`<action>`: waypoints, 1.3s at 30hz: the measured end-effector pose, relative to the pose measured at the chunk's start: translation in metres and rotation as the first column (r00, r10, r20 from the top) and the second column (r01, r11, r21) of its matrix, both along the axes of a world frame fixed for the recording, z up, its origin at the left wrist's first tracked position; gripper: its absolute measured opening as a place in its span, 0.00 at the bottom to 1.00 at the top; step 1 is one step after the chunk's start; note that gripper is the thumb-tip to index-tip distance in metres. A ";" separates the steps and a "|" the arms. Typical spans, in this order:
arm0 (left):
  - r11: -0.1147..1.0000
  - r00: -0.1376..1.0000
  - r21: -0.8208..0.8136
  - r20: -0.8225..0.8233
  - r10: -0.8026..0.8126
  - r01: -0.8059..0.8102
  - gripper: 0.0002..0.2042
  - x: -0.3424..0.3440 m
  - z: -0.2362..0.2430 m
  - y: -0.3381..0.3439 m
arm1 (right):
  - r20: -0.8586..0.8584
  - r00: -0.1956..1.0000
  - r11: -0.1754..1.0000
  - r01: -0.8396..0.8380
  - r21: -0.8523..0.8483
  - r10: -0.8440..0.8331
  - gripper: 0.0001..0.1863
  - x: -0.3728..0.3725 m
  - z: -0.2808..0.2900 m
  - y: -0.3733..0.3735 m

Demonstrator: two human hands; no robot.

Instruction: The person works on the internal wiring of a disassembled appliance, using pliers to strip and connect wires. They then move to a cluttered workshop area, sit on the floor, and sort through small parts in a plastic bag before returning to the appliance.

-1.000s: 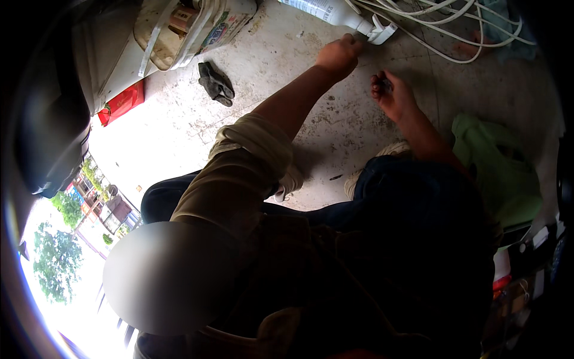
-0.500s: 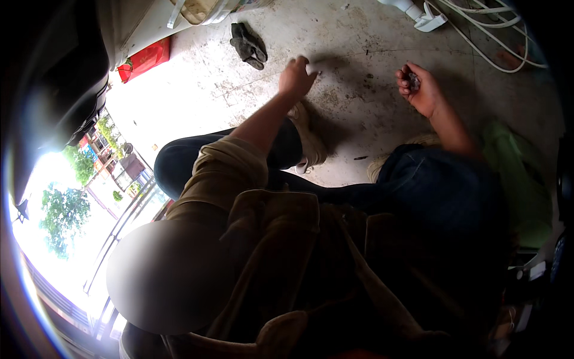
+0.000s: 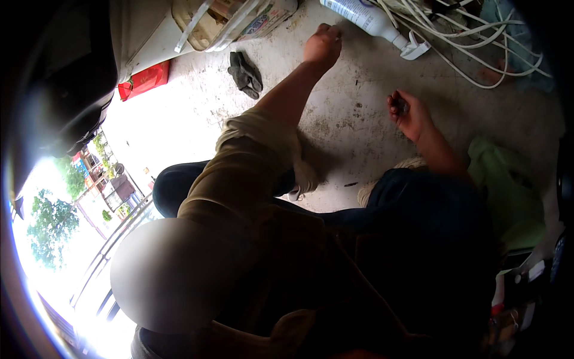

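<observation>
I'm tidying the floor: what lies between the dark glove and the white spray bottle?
The head view shows the left hand between glove and bottle, with floor around it.

A stained floor (image 3: 359, 72) bears a dark glove (image 3: 245, 76), a white spray bottle (image 3: 366, 19) and white cables (image 3: 430, 28).

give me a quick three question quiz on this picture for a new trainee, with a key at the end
1. Pick one. The tub is nearest to:
a) the right hand
b) the left hand
c) the green cloth

2. True or false: the spray bottle lies on its side.

3. Fill in the colour: the looped cord near the bottle's trigger end is ____.

Key: 1. b; 2. true; 3. white
</observation>
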State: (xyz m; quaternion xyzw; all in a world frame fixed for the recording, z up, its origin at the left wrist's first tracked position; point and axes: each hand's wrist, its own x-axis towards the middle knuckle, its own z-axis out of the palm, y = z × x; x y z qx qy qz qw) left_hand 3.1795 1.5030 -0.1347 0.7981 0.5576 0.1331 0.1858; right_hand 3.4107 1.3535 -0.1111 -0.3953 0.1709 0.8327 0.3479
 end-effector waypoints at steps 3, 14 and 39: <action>0.998 1.000 -0.066 0.004 0.011 -0.011 0.08 0.014 -0.004 0.003 | 0.003 1.000 0.999 0.030 0.012 -0.030 0.12 0.003 -0.002 -0.003; 0.981 0.919 -0.157 0.358 0.167 -0.117 0.07 0.037 0.058 -0.010 | -0.040 0.999 1.000 0.019 -0.004 -0.019 0.14 -0.001 0.013 0.011; 0.695 0.848 -0.491 0.374 -0.376 0.525 0.11 0.066 0.229 -0.028 | 0.014 0.985 0.981 0.171 0.088 -0.173 0.13 0.010 0.120 0.012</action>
